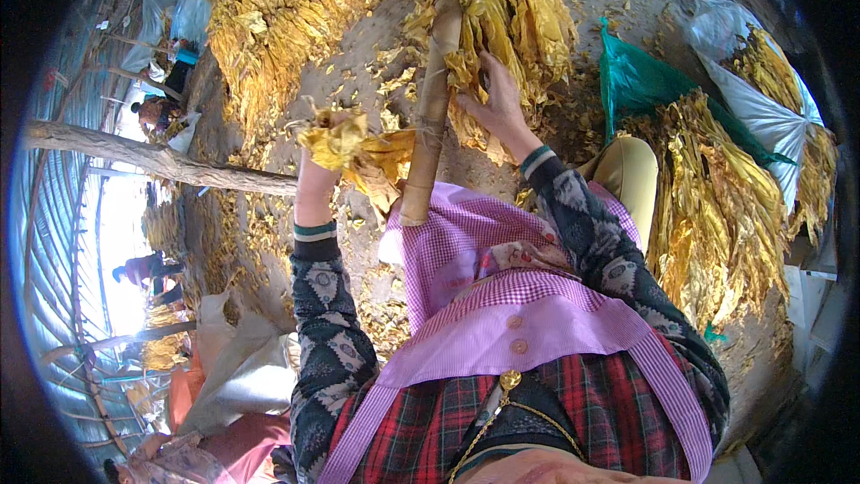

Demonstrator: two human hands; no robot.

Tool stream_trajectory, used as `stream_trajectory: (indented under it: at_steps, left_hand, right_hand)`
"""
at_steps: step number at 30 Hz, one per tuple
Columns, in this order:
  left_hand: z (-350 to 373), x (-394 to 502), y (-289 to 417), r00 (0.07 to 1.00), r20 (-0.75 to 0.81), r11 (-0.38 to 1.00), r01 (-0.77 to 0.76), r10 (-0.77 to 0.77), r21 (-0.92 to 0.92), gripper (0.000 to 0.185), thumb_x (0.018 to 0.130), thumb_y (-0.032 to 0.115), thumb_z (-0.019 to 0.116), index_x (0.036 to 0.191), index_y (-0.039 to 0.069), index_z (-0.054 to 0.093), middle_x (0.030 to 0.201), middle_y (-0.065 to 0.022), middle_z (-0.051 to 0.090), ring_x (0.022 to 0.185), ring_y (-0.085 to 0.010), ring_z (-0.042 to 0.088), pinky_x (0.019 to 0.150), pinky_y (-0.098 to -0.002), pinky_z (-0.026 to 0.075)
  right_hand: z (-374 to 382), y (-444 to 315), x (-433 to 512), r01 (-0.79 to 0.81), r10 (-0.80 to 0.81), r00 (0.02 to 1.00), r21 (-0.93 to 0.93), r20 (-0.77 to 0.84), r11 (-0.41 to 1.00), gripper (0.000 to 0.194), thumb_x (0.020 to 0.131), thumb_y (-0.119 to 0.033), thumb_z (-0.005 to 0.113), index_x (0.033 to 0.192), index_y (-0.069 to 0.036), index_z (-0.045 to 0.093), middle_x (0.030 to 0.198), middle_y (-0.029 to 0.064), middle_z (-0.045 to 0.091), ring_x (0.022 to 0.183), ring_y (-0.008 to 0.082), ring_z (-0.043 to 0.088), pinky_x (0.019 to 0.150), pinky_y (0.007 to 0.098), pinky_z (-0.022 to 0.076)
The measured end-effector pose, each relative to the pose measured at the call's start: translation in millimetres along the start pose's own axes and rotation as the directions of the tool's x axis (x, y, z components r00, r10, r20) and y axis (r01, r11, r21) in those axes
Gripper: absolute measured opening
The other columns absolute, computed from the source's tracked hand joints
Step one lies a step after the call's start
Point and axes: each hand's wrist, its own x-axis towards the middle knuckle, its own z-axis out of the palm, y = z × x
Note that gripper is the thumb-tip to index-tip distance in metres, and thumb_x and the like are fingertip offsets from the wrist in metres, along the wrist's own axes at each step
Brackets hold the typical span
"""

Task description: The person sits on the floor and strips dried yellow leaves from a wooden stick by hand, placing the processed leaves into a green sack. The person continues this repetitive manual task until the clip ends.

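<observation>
A bamboo pole [433,107] slants from my lap towards the top, with dried yellow leaves [517,7] hanging in bunches on its far part. My left hand [326,141], left of the pole, is closed around a small bunch of dried leaves [353,148] that partly hides its fingers. At the right side of the pole my right hand [497,97] reaches to the hanging leaves, thumb and fingers apart; its fingertips are partly among the leaves. The near end of the pole rests by my checked apron [457,228].
A large leaf heap [289,13] lies at upper left, another pile [719,215] right of my knee, beside green plastic sheeting [645,74] and a white sack [759,74]. A wooden post [161,158] crosses at left. Other people [144,269] are at the left and lower left.
</observation>
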Motion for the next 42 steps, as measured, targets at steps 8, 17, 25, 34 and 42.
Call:
stream_trajectory:
  at_steps: [8, 17, 25, 34, 42]
  left_hand:
    - [-54.5, 73.4, 79.4, 0.766, -0.004, 0.714, 0.598, -0.643, -0.364, 0.012, 0.086, 0.003, 0.068, 0.097, -0.002, 0.070, 0.089, -0.0083, 0.073, 0.075, -0.0141, 0.067, 0.067, -0.0306, 0.054]
    - [6.6, 166.9, 129.7, 0.993, -0.048, 0.862, 0.069, -0.107, -0.502, 0.032, 0.081, -0.003, 0.064, 0.112, 0.001, 0.068, 0.099, -0.0180, 0.072, 0.092, -0.0289, 0.071, 0.081, -0.0344, 0.054]
    - [34.8, 162.1, 114.1, 0.939, 0.280, 0.423, 0.341, -0.201, -0.839, 0.032, 0.090, 0.016, 0.074, 0.119, 0.004, 0.067, 0.105, -0.0025, 0.072, 0.093, -0.0138, 0.065, 0.082, -0.0306, 0.052]
    - [30.1, 155.1, 95.4, 0.751, 0.550, 0.066, 0.610, -0.367, -0.790, 0.047, 0.089, 0.012, 0.076, 0.130, 0.004, 0.054, 0.111, -0.0049, 0.067, 0.088, -0.0139, 0.065, 0.065, -0.0261, 0.052]
    - [35.8, 153.7, 106.1, 0.911, 0.153, 0.323, 0.288, -0.384, -0.902, 0.030, 0.093, 0.007, 0.066, 0.123, 0.002, 0.064, 0.117, -0.0068, 0.071, 0.109, -0.0161, 0.062, 0.098, -0.0301, 0.046]
  right_hand:
    - [-8.9, 54.2, 27.3, -0.406, 0.191, 0.901, 0.603, 0.389, 0.687, 0.058, 0.097, -0.027, 0.068, 0.140, 0.006, 0.047, 0.127, 0.0086, 0.060, 0.112, 0.0162, 0.057, 0.096, 0.0286, 0.0465]
    - [-43.8, -7.2, 37.0, -0.510, 0.170, 0.839, 0.638, 0.517, 0.577, 0.089, 0.088, -0.039, 0.076, 0.148, 0.010, 0.033, 0.144, 0.0188, 0.050, 0.132, 0.0232, 0.048, 0.110, 0.0308, 0.0376]
    - [-28.1, 23.6, 35.3, -0.372, 0.088, 0.877, 0.552, 0.473, 0.747, 0.095, 0.081, -0.045, 0.082, 0.146, 0.008, 0.038, 0.148, 0.0195, 0.046, 0.136, 0.0260, 0.044, 0.113, 0.0330, 0.0335]
    - [-13.5, 59.8, 32.9, -0.470, 0.154, 0.878, 0.760, 0.452, 0.449, 0.056, 0.091, -0.032, 0.073, 0.130, 0.003, 0.052, 0.117, 0.0125, 0.061, 0.108, 0.0226, 0.059, 0.098, 0.0327, 0.0456]
    - [-31.8, 28.6, 32.8, -0.652, 0.043, 0.758, 0.758, 0.651, 0.008, 0.029, 0.098, -0.019, 0.060, 0.118, 0.001, 0.061, 0.098, 0.0099, 0.067, 0.090, 0.0208, 0.065, 0.086, 0.0335, 0.0529]
